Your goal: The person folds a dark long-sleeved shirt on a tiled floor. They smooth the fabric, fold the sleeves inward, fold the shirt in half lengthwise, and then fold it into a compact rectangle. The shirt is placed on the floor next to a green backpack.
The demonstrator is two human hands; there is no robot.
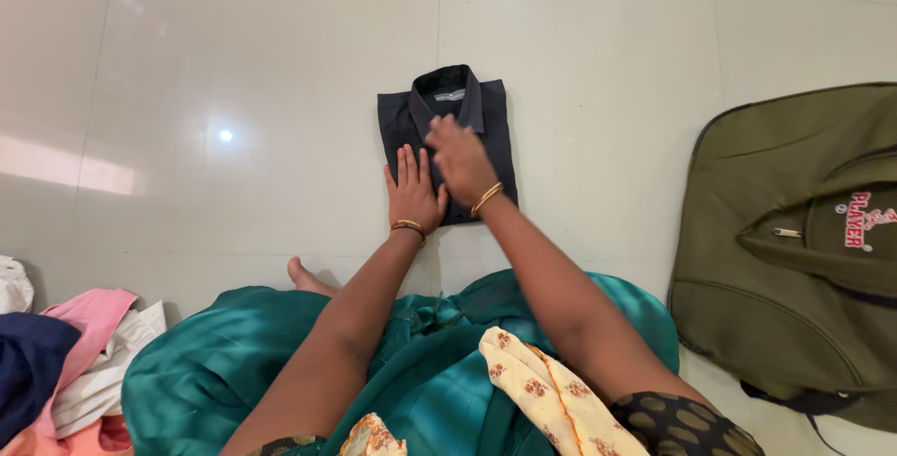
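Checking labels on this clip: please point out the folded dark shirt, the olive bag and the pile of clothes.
folded dark shirt [397,120], head view, left front panel.
olive bag [747,297], head view, lower front panel.
pile of clothes [89,316], head view, pink garment on top.

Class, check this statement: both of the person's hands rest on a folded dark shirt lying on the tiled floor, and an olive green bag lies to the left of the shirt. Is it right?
Not quite. The head view shows the left hand and right hand on the folded dark shirt on the tiled floor, but the olive green bag lies to the right of the shirt, not the left.
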